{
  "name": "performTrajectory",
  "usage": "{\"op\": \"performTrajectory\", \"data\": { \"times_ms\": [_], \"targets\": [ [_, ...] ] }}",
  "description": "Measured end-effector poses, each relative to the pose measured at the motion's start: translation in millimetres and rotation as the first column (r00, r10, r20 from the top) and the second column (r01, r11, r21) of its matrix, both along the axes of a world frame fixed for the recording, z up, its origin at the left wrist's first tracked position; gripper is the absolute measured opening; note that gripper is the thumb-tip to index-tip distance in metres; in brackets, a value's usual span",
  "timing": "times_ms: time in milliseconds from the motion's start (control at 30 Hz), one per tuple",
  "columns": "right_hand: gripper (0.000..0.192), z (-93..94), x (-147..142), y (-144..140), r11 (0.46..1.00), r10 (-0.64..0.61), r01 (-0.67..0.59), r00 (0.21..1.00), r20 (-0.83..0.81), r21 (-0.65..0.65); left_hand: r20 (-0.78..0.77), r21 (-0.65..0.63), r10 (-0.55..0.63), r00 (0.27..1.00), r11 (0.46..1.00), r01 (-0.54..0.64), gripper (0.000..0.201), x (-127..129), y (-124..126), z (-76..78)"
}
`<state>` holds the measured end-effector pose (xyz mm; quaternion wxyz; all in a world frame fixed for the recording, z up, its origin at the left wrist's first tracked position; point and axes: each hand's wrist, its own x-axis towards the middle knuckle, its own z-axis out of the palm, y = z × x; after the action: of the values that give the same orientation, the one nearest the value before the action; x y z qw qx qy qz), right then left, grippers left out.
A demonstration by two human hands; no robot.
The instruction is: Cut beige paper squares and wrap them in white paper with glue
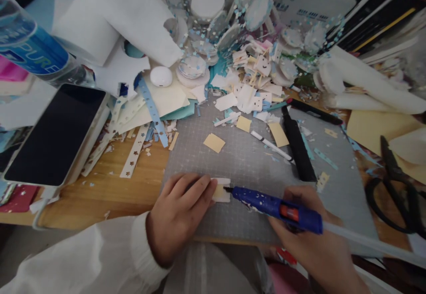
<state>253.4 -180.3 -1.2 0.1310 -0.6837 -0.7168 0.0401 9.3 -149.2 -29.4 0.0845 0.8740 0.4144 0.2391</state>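
Note:
My left hand (pixel 181 209) presses a small white and yellow paper piece (pixel 222 190) flat on the grey cutting mat (pixel 253 160), fingers over its left part. My right hand (pixel 316 236) grips a blue glue gun (pixel 276 207) with an orange trigger. Its dark nozzle touches the right edge of the paper piece. A clear glue stick sticks out of the back of the gun toward the right.
Yellow paper squares (pixel 214 142), a white pen (pixel 271 145) and a black marker (pixel 297 147) lie on the mat. Black scissors (pixel 396 187) rest at the right. A tablet (pixel 55 134) sits left, a water bottle (pixel 31 49) above it. Heaps of paper scraps fill the back.

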Motion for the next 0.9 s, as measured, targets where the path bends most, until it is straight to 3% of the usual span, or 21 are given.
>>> {"op": "performTrajectory", "data": {
  "times_ms": [467,900],
  "targets": [
    [0.020,2.9,14,-13,0.999,0.028,-0.031,0.996,-0.084,-0.034,-0.001,0.024,0.011,1.000,1.000,-0.011,0.022,0,1,0.7],
    [0.018,-1.7,9,-8,0.998,0.063,-0.062,0.997,-0.036,0.010,-0.003,0.027,0.001,1.000,1.000,-0.001,0.023,0,1,1.7]
  ]
}}
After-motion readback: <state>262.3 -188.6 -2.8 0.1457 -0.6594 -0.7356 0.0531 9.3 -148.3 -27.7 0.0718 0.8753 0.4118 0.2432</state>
